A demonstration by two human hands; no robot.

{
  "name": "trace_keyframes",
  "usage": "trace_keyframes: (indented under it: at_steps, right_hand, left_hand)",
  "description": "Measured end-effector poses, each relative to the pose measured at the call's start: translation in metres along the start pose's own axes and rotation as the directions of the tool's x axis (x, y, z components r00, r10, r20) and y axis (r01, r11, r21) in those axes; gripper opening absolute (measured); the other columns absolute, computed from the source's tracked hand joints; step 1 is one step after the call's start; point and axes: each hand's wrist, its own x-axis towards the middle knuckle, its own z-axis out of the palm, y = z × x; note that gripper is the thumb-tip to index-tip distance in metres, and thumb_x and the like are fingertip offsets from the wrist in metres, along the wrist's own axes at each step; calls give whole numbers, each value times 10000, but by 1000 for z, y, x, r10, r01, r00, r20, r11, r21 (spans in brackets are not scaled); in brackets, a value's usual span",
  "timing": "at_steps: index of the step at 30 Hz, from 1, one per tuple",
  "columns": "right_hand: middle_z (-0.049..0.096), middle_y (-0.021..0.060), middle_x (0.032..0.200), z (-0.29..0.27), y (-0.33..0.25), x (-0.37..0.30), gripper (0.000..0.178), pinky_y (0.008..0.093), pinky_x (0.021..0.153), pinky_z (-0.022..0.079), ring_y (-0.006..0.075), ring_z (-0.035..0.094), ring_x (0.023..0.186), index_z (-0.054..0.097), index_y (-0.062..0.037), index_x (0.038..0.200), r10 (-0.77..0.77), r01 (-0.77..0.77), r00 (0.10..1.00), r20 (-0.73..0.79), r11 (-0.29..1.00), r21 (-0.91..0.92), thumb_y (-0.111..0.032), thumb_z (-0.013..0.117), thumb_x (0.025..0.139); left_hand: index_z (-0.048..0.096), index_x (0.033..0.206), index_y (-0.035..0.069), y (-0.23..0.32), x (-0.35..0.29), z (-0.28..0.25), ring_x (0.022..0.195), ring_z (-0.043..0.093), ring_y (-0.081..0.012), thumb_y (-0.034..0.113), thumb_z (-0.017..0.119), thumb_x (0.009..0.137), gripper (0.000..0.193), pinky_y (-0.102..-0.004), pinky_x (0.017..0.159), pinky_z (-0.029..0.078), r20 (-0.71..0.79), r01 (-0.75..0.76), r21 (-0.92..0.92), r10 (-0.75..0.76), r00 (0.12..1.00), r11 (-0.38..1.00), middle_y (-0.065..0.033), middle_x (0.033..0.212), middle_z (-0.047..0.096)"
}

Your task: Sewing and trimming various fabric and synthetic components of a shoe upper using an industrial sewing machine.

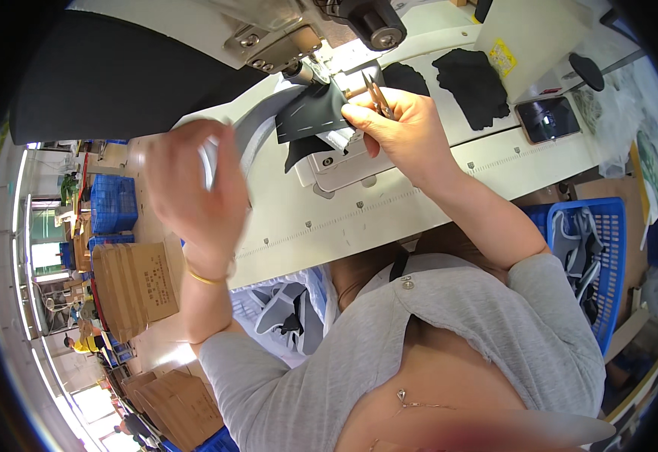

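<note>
The person is sitting at a sewing machine [299,30] and is working a dark fabric piece [310,113] at the needle area. The right hand [400,124] is closing its grip on that fabric, fingertips pinching its right edge, while a pair of small thread snips [376,96] is sticking up between the fingers of the same grip. The fabric is lying just left of that grip, over the machine's pale plate [344,169] and right under the presser foot. The left hand [197,188] is blurred with motion; its grip is curling around a grey curved strip [250,132] that is running up toward the fabric, though how tightly it is closing I cannot tell.

By the look of it, the step in hand is trimming or freeing the sewn piece at the foot. The next move is calling for steady tension: the right grip keeping the fabric flat while the snips' blades come round to the thread, well clear of the fabric edge.

Farther right of the right grip, black cut pieces [468,83] are lying on the desk [389,218], and a blue basket [604,241] is standing below it.
</note>
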Motion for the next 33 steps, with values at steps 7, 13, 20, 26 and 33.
trace_keyframes:
  at_steps: [7, 13, 20, 26, 33]
  right_hand:
    - [554, -28, 604, 1, 0, -1, 176, 215, 477, 376, 30, 488, 514, 641, -15, 762, -49, 49, 999, 9, 999, 5, -122, 653, 900]
    - [559, -22, 611, 6, -1, -4, 173, 216, 467, 370, 36, 491, 514, 641, -9, 753, -41, 41, 999, -7, 999, 28, -125, 671, 878]
    - [569, -21, 612, 4, 0, -2, 151, 212, 460, 361, 35, 488, 511, 659, -3, 771, -22, 22, 1000, -1, 1000, 13, -117, 683, 865]
    - [562, -24, 603, 1, 0, 1, 158, 210, 459, 356, 26, 479, 517, 656, -5, 759, -29, 29, 1000, -6, 999, 26, -122, 686, 862]
    - [658, 13, 712, 0, -4, 5, 116, 206, 484, 403, 47, 524, 546, 680, -26, 819, -12, 12, 1000, 11, 1000, 3, -124, 703, 876]
  left_hand:
    - [646, 953, 4, 54, -15, 32, 712, 615, -271, 176, 677, 889, 186, -353, 611, 475, 238, 419, -4, -407, 882, 908, -104, 864, 639]
    - [626, 906, 1, 51, -17, 78, 594, 558, -201, 293, 647, 935, 294, -310, 577, 441, 297, 737, -259, -675, 676, 624, -92, 716, 592]
    - [543, 768, 9, 52, -23, 95, 502, 465, -130, 173, 671, 919, 257, -271, 506, 389, 76, 649, -432, -691, 719, 626, -54, 598, 530]
    - [530, 743, 19, 56, -22, 94, 465, 481, -138, 148, 672, 914, 257, -284, 472, 383, 53, 624, -482, -691, 721, 615, -47, 584, 539]
    - [525, 711, 13, 54, -14, 94, 467, 490, -140, 139, 683, 902, 278, -296, 473, 382, 54, 636, -426, -683, 728, 644, -50, 582, 540]
